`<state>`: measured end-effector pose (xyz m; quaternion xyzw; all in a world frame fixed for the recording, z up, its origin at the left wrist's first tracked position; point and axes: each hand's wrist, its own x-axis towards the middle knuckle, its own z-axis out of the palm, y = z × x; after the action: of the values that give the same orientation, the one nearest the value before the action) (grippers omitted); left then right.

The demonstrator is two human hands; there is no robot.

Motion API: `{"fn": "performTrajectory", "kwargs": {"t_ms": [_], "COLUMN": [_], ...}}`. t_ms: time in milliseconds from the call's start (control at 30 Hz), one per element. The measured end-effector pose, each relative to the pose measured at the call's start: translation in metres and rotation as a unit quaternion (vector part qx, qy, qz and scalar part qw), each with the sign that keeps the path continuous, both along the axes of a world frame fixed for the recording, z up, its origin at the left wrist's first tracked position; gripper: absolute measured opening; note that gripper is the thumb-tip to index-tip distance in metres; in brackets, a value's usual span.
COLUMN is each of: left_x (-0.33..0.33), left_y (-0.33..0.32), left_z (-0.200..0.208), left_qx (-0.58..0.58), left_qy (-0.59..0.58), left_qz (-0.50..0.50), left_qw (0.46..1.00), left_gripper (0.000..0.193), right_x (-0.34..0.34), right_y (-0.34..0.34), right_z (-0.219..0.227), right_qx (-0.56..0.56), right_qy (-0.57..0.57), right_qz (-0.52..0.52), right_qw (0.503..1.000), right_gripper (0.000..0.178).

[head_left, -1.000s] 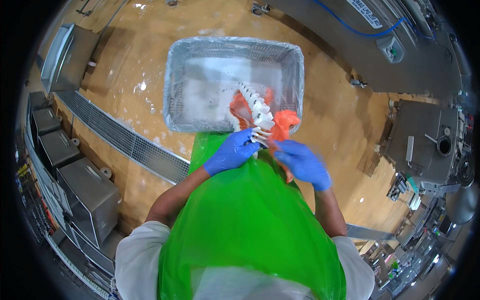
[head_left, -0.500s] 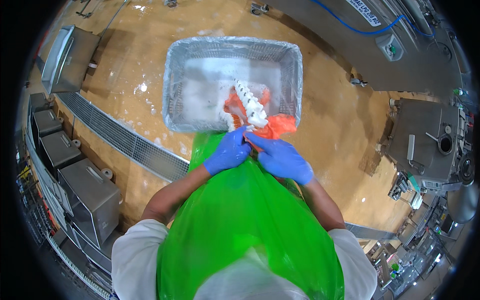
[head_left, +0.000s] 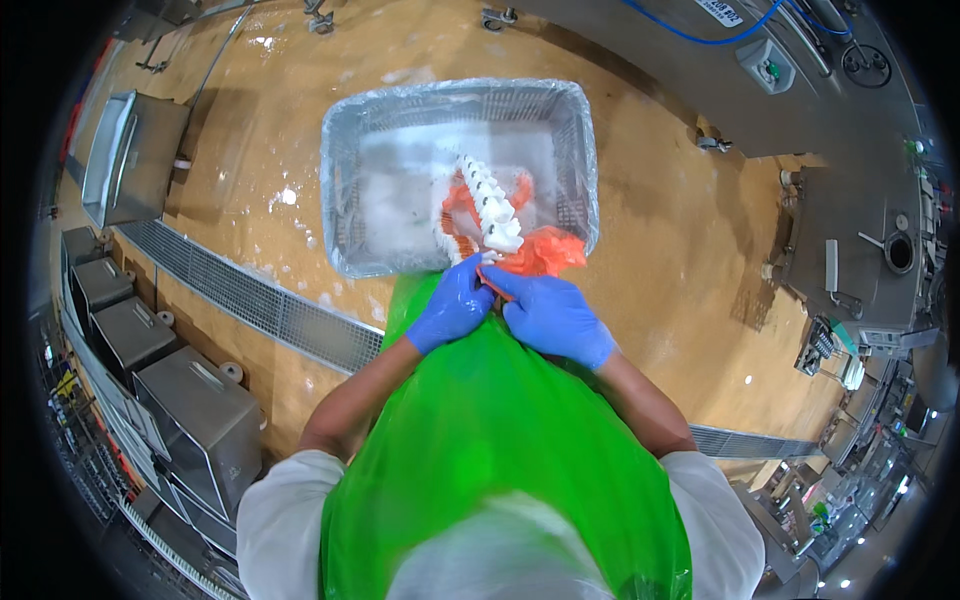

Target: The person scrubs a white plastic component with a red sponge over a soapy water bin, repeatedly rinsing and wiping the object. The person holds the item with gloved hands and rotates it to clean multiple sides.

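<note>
Both my blue-gloved hands meet at the near rim of a grey basket (head_left: 340, 110) lined with clear plastic. My left hand (head_left: 452, 305) is closed beside the near end of the white pieces; what lies inside its fingers is mostly hidden. My right hand (head_left: 556, 315) pinches a crumpled, wet-looking orange sheet (head_left: 545, 252), a narrow strip of which shows between the two hands. Just beyond them, a long white knobbly segmented piece (head_left: 487, 200) slants into the basket. A ribbed white-and-orange piece (head_left: 455, 240) curves down on its left. White foamy liquid (head_left: 395, 195) lies in the basket.
A green apron (head_left: 500, 430) covers my front, close to the basket. Around it spreads a wet tan floor (head_left: 680, 260) with a drain grate (head_left: 250, 285) on the left. Steel bins (head_left: 195, 410) stand left; steel machines (head_left: 860, 250) stand right.
The view has shifted slightly, so the basket sits a little lower and further left. Both hands keep their hold at the near rim, and the white piece and orange sheet stay by them.
</note>
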<state>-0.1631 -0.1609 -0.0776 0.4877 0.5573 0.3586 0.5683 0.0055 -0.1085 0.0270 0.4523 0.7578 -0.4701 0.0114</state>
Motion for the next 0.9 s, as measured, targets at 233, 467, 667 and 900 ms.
{"fn": "performTrajectory", "kwargs": {"t_ms": [233, 467, 667, 900], "left_x": [-0.008, -0.008, -0.010, -0.010], "left_y": [0.013, 0.013, 0.009, 0.007], "left_z": [0.030, 0.023, 0.027, 0.022], "left_qx": [-0.105, -0.084, -0.114, -0.102], "left_qy": [-0.213, -0.237, -0.287, -0.211], "left_qz": [0.059, 0.064, 0.128, 0.016], "left_qw": [0.970, 0.966, 0.942, 0.972], "left_gripper": [0.032, 0.031, 0.027, 0.026], "right_x": [0.063, 0.009, 0.030, -0.001], "right_y": [0.016, 0.014, 0.005, 0.028], "right_z": [-0.015, -0.013, -0.062, -0.018], "right_qx": [-0.280, -0.093, -0.158, -0.071], "right_qy": [-0.055, 0.161, 0.184, 0.172], "right_qz": [-0.128, -0.209, -0.288, -0.090], "right_qw": [0.950, 0.960, 0.926, 0.978], "right_gripper": [0.042, 0.023, 0.020, 0.025]}}
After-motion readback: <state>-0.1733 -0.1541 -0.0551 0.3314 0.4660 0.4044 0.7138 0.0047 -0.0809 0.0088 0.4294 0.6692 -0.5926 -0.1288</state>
